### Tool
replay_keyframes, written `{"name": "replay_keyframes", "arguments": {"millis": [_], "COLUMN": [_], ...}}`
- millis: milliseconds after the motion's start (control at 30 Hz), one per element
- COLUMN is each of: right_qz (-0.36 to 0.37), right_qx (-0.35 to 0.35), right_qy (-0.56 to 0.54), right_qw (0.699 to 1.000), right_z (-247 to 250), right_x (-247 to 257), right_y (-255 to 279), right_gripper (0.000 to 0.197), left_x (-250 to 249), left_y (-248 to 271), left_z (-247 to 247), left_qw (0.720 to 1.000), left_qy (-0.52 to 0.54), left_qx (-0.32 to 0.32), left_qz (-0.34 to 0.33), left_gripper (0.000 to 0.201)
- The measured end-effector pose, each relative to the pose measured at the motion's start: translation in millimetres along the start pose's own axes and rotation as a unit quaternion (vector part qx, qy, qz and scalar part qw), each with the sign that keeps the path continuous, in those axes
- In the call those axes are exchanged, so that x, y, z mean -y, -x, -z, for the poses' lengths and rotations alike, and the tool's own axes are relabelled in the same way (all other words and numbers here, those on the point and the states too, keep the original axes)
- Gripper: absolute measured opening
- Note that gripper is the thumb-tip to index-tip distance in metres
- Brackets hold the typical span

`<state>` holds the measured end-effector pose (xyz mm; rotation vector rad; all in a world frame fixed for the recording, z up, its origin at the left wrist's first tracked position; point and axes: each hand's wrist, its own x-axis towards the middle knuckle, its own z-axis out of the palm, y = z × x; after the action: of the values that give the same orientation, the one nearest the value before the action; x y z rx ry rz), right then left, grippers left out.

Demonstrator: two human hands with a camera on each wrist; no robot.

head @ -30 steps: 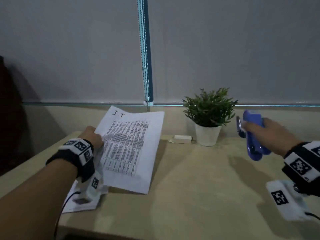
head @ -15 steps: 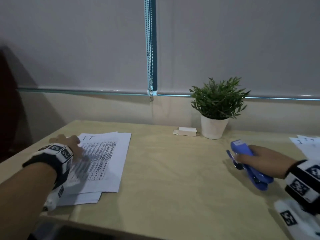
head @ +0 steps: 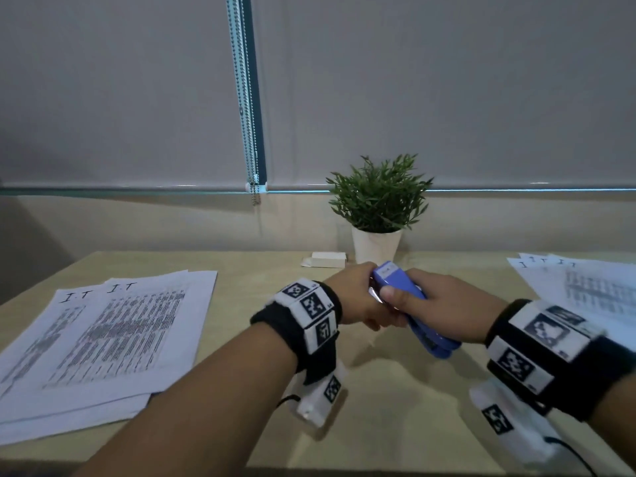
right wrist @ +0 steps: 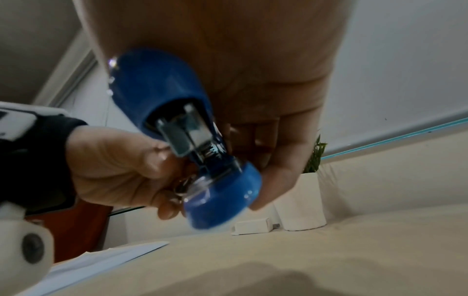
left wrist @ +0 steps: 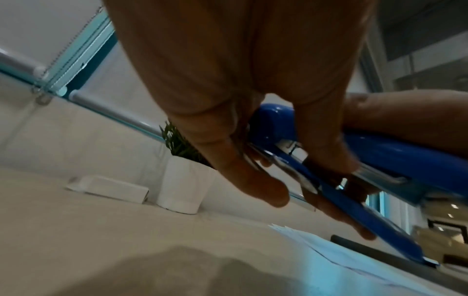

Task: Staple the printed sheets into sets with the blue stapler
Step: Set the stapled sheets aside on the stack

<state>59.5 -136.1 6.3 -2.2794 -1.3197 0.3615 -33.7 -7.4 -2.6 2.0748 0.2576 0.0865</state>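
While right hand (head: pixel 444 304) grips blue stapler (head: pixel 401 287), left hand (head: pixel 358 294) pinches it.

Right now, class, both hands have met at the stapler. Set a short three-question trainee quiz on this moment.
1. True or false: the blue stapler lies on the desk.
2. Which hand wraps the stapler's body? A) left hand B) right hand
3. Fill in: the small white box sits just left of the ___.

Key: 1 false, it is held above the desk. 2 B. 3 potted plant.
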Motion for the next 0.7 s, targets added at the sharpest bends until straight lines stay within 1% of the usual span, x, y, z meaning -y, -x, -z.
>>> {"name": "replay_keyframes", "arguments": {"millis": [67,133,200,267,367,400,467,533,633,700], "right_qz": [0.002,0.007,0.010,0.009,-0.012,-0.033,-0.087,-0.142,-0.213,-0.218], "right_qx": [0.003,0.016,0.026,0.040,0.046,0.044,0.049,0.055,0.054,0.046], "right_qy": [-0.004,0.001,0.010,0.021,0.047,0.060,0.099,0.147,0.210,0.255], "right_qw": [1.000,1.000,1.000,0.999,0.998,0.997,0.990,0.977,0.953,0.941], "right_z": [1,2,1,0,0,1,4,11,20,21], "right_x": [-5,-9,-12,-16,-22,-26,-39,-52,-70,-87], "right_y": [6,12,16,17,16,14,4,-7,-30,-46], "right_gripper": [0.046,0.049,0.046,0.040,0.032,0.032,0.038,0.041,0.032,0.031], "left_x": [2,6,9,10,14,17,24,28,32,35], "left_y": [-3,-4,-4,-5,-4,-4,-1,4,14,18], "left_z": [-3,-4,-5,-6,0,5,14,24,40,48], "left_qw": [0.999,0.997,0.996,0.996,0.991,0.989,0.985,0.982,0.978,0.975], "left_qy": [0.038,0.069,0.075,0.069,0.085,0.090,0.091,0.092,0.076,0.039], "left_qx": [-0.006,0.010,0.029,0.026,-0.033,-0.058,-0.102,-0.130,-0.167,-0.194], "left_qz": [0.011,0.021,0.033,0.051,0.096,0.104,0.107,0.104,0.095,0.097], "left_gripper": [0.032,0.030,0.028,0.024,0.017,0.018,0.021,0.022,0.023,0.028]}}
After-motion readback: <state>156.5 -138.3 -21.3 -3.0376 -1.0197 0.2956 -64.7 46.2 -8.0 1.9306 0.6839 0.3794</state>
